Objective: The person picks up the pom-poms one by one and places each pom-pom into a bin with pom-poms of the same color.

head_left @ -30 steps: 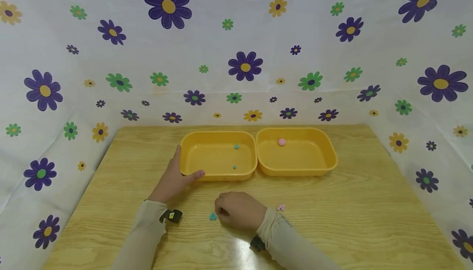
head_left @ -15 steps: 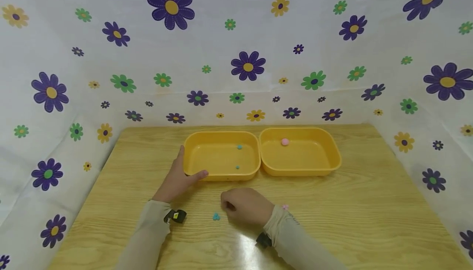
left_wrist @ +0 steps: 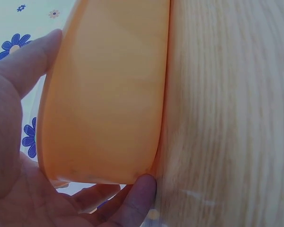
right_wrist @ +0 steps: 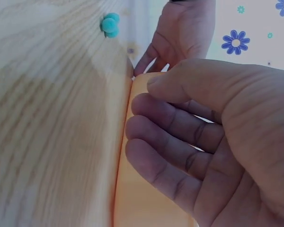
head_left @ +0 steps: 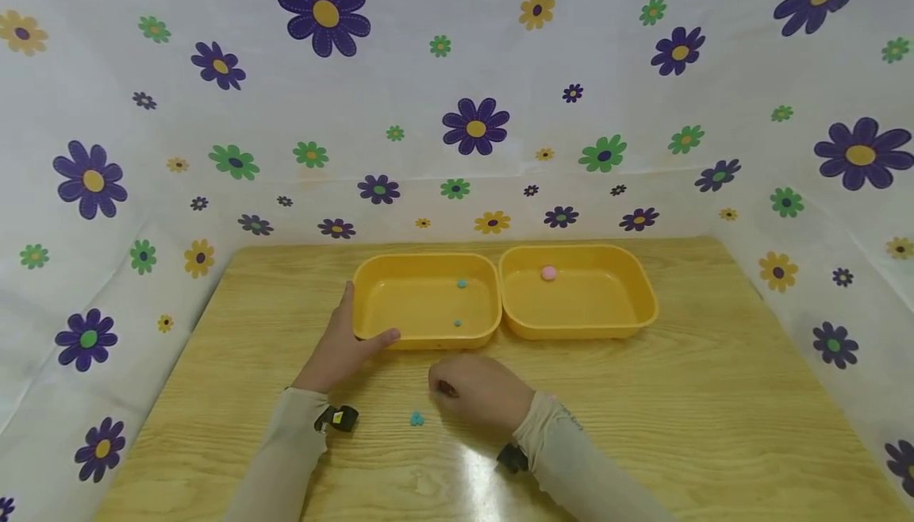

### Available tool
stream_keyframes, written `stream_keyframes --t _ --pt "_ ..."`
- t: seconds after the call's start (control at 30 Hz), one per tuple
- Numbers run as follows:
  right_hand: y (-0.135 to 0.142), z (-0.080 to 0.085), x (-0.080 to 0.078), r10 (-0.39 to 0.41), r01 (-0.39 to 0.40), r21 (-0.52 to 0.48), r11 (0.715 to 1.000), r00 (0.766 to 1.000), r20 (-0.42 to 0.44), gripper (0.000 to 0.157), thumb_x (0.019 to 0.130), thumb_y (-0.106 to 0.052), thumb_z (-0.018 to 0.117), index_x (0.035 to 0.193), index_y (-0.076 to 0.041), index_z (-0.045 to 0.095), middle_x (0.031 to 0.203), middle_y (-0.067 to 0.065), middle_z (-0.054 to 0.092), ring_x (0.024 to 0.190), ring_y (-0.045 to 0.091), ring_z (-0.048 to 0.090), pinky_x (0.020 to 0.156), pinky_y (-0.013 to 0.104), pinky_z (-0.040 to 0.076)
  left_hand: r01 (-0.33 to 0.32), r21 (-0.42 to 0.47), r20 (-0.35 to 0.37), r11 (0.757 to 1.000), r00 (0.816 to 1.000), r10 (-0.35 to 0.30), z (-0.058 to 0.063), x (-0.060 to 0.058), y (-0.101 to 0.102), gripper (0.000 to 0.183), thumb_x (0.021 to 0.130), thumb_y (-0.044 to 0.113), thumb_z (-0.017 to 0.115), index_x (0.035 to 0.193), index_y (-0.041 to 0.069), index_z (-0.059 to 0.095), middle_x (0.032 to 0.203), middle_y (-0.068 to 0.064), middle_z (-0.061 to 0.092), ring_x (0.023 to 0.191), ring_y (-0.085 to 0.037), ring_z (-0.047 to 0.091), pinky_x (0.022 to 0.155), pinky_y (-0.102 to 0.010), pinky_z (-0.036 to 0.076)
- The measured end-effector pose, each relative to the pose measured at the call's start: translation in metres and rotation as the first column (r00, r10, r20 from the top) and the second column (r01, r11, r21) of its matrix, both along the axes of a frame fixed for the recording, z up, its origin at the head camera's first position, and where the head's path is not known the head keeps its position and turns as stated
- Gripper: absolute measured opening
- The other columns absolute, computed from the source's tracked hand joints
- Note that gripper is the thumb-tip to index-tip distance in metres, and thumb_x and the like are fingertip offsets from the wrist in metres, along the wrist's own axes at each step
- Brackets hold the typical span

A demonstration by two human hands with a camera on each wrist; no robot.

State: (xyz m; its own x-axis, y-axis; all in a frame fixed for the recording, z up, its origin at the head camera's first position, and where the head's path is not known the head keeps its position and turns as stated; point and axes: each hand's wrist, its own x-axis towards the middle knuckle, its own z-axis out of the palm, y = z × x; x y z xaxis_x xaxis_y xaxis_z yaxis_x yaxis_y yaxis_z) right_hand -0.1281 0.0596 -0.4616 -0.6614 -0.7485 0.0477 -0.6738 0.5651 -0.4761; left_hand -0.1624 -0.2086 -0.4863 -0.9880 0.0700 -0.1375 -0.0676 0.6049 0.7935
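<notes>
Left hand (head_left: pixel 341 351) is gripping the left tray (head_left: pixel 407 308), steadying it.
Right hand (head_left: pixel 481 391) is hovering, fingers curled, contents — if any — hidden; ideally clearing the rim (head_left: pixel 446 337) beyond its fingertips.

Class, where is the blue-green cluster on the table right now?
In the head view, the blue-green cluster lies on the table just left of the right hand, on the near side of the left yellow tray.

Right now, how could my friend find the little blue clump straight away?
On the wooden table, find the left yellow tray. Look from it toward the person's side: a tiny blue clump of rounded bits sits on the wood. It's outside; the other blue pieces lie inside that tray.
</notes>
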Motion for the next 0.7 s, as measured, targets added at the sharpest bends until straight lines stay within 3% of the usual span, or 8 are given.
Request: stream_keyframes --t 0.33,0.7 --pt "0.004 0.005 -0.004 0.011 -0.012 -0.029 1.0 0.999 -0.051 0.01 0.099 -0.013 0.069 0.09 -0.017 0.069 0.079 -0.014 0.06 0.071 0.0 0.051 0.066 0.015 0.045 0.004 -0.007 0.015 1.0 1.0 -0.004 0.001 0.001 -0.001 0.127 0.088 0.062 0.074 0.162 0.021 -0.02 0.171 -0.023 0.0 0.155 -0.045 0.014 0.123 -0.064 0.017" --pt "0.017 0.019 -0.008 -0.09 0.082 -0.109 0.991 0.993 -0.077 0.005 0.095 -0.005 0.069 0.097 -0.009 0.072 0.087 -0.005 0.066 0.077 0.006 0.056 0.071 0.022 0.052 0.002 -0.021 0.026 1.0 1.0 -0.002 -0.001 -0.001 0.0 0.126 0.089 0.062 0.074 0.162 0.023 -0.021 0.171 -0.024 0.001 0.154 -0.047 0.016 0.122 -0.064 0.018"
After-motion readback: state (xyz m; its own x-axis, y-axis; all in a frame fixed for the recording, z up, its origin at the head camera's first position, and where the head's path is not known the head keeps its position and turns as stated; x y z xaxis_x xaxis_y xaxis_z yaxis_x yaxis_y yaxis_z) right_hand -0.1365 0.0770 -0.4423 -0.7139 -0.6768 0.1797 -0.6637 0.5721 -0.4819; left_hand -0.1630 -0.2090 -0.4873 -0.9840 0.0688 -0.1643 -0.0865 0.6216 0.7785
